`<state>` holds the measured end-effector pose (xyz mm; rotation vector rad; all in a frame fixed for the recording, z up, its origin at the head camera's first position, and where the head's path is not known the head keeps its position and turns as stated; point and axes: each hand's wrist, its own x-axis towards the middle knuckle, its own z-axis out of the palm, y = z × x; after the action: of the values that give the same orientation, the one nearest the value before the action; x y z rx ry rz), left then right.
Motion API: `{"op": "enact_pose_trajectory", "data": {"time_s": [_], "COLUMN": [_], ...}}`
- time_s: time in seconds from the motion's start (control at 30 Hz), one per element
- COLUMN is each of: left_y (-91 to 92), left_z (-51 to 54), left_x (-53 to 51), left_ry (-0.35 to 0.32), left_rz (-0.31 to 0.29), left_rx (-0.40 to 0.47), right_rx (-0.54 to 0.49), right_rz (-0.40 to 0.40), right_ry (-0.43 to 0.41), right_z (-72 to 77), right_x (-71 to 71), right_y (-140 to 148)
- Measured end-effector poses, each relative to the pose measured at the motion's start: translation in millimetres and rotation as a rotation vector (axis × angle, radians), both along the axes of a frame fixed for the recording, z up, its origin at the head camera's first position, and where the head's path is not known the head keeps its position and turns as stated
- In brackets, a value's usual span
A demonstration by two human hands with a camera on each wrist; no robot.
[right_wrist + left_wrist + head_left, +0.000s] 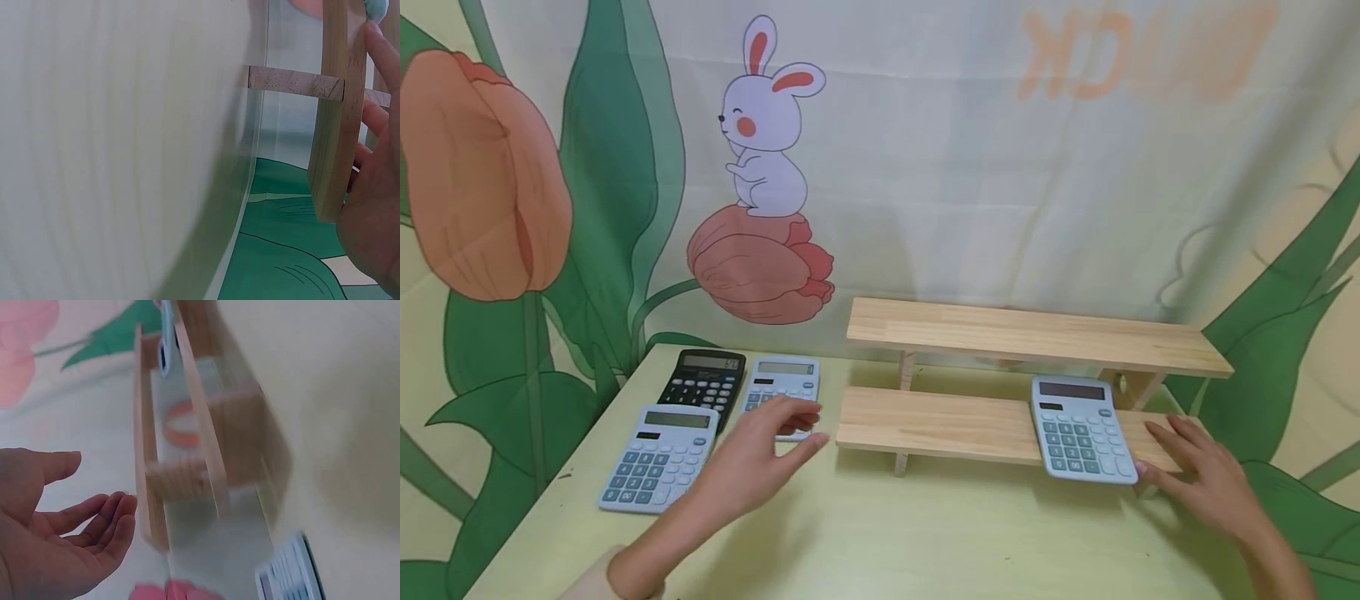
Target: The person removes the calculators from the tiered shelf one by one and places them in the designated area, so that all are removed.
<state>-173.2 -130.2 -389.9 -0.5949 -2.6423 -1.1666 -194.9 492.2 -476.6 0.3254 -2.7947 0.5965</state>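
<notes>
A light blue calculator [1082, 433] leans face-up on the lower board of a two-tier wooden shelf [940, 421], its bottom edge jutting past the front. Beside it, my right hand [1210, 479] rests at the right end of that board, thumb at the calculator's lower right corner; the right wrist view shows its fingers along the wood [356, 112]. My left hand [760, 462] hovers with loosely bent fingers, holding nothing. It partly hides a light blue calculator [784, 368] at the back and stands right of another light blue calculator [658, 458], which overlaps a black calculator [703, 375].
All this stands on a pale yellow-green table [925, 533]. The shelf's upper board [1037, 333] lies behind and above the lower one. A curtain [925, 167] printed with tulips and a rabbit hangs right behind the table.
</notes>
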Motion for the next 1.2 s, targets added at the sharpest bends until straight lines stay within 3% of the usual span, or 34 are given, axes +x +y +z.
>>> {"op": "enact_pose_trajectory", "data": {"time_s": [0.17,0.37,0.5,0.63,0.73,0.83,1.03,1.1,1.2], "left_y": [51.5,106.7,143.2,179.7,204.8,224.1,244.6,250.7,263.0], "left_z": [3.8,4.2,-1.1,-14.7,-29.0,-43.2,-59.8,-62.9,-69.3], "left_x": [-8.1,-26.7,-37.0,-41.1,-41.3,-39.3,-29.7,-25.5,-20.9], "left_ry": [-0.065,-0.139,-0.156,-0.148,-0.192,-0.276,-0.448,-0.505,-0.608], "left_rz": [-0.127,-0.243,-0.275,-0.27,-0.27,-0.294,-0.336,-0.33,-0.301], "left_rx": [0.132,0.271,0.321,0.335,0.372,0.381,0.285,0.303,0.414], "right_rx": [-0.003,-0.004,-0.003,-0.012,-0.015,-0.013,-0.008,-0.007,-0.007], "right_rz": [0.006,0.009,-0.002,0.002,0.011,0.011,0.004,0.001,0.001], "right_ry": [0.015,0.017,0.01,0.01,0.014,0.012,0.002,-0.002,0.0], "right_z": [-0.1,-0.5,-0.6,-0.1,0.3,0.0,-0.5,-0.7,-0.2], "right_x": [-1.9,-2.4,0.0,0.4,-0.5,-1.1,-0.4,0.2,0.5], "right_y": [0,0,3,2,0,0,-1,-1,-1]}}
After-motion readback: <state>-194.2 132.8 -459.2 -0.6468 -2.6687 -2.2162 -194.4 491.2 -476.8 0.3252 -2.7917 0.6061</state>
